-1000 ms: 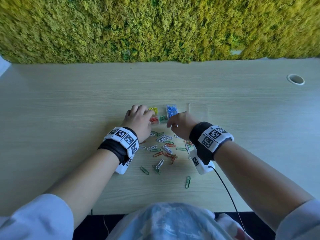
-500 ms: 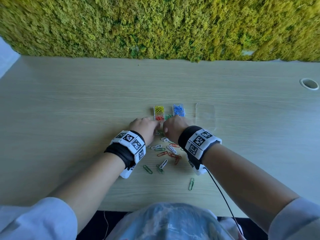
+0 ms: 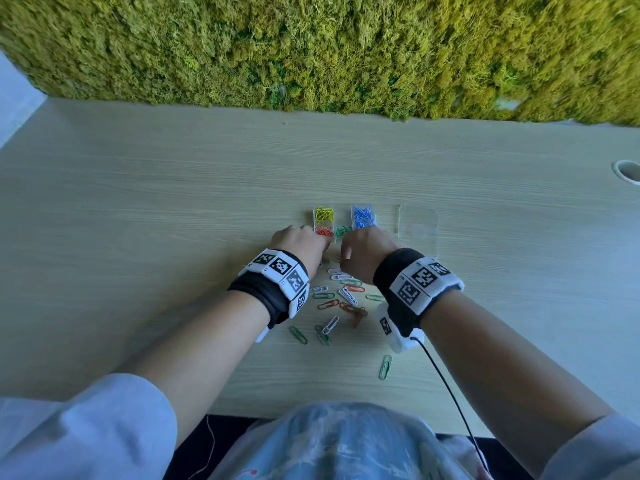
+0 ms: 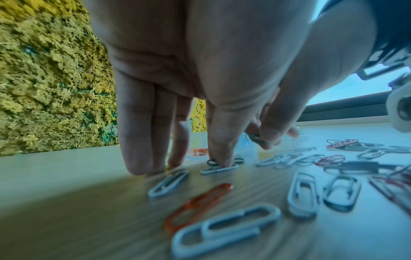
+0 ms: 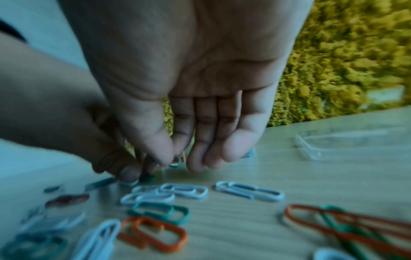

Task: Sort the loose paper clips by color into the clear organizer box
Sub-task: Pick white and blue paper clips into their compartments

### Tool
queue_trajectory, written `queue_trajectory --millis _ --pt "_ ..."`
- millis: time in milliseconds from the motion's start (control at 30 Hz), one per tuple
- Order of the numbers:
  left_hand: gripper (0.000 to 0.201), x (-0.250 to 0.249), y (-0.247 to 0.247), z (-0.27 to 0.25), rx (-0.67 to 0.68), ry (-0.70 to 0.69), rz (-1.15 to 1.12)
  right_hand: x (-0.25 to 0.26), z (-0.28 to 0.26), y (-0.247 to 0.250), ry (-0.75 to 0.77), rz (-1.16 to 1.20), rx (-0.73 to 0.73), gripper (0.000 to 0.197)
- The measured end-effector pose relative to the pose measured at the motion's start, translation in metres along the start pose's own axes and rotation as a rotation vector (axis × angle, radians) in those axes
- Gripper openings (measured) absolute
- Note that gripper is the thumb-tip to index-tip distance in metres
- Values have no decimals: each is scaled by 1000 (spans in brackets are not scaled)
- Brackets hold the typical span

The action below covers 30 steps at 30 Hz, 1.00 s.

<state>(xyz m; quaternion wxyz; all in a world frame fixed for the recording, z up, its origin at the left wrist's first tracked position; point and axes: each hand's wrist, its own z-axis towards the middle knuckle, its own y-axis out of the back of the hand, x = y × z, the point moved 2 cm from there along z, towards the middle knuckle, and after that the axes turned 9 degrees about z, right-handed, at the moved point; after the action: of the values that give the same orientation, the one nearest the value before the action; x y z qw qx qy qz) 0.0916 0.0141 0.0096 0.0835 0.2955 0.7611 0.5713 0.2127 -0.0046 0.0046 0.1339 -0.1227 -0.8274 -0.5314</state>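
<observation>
The clear organizer box (image 3: pixel 346 211) sits mid-table with yellow, red, green and blue clips in separate compartments. Loose paper clips (image 3: pixel 343 299), white, green and orange, lie scattered just in front of it. My left hand (image 3: pixel 320 252) points its fingers down at the far edge of the pile. Its thumb and forefinger (image 4: pixel 220 158) close on a dark green clip (image 4: pixel 211 162) that lies on the table against a white one. My right hand (image 3: pixel 346 256) is right beside it, and its thumb and forefinger (image 5: pixel 162 154) pinch a green clip (image 5: pixel 176 161) just above the table.
The box's clear lid (image 3: pixel 417 230) lies flat to the right of the box. A moss wall (image 3: pixel 311 46) rises along the table's far edge. A round cable hole (image 3: pixel 627 171) is at the far right. One green clip (image 3: pixel 385 367) lies alone near the front edge.
Both hands have drawn back from over the box to the far edge of the loose pile, and their fingertips now meet clips there.
</observation>
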Motion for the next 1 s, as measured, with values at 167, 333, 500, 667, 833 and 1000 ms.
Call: queue_trajectory --millis 167,333,500,667,833,1000 --pt "18 1 -3 0 -15 -5 -31 -20 -18 2 -21 392 -147 3" --pt "9 17 -4 -3 -58 55 -284 -41 -37 -12 -163 1348 -51 25" --pt "11 37 -3 -14 -152 114 -674 -49 -51 -16 -252 1658 -13 25" --pt "17 29 -21 -27 -70 154 -1302 -43 -54 -9 -187 938 -46 17" --pt "32 18 -31 -32 108 136 -1704 -36 -54 -14 -140 97 -61 17" --pt "29 13 -27 -34 169 167 -1927 -35 -50 -22 -177 69 -32 20"
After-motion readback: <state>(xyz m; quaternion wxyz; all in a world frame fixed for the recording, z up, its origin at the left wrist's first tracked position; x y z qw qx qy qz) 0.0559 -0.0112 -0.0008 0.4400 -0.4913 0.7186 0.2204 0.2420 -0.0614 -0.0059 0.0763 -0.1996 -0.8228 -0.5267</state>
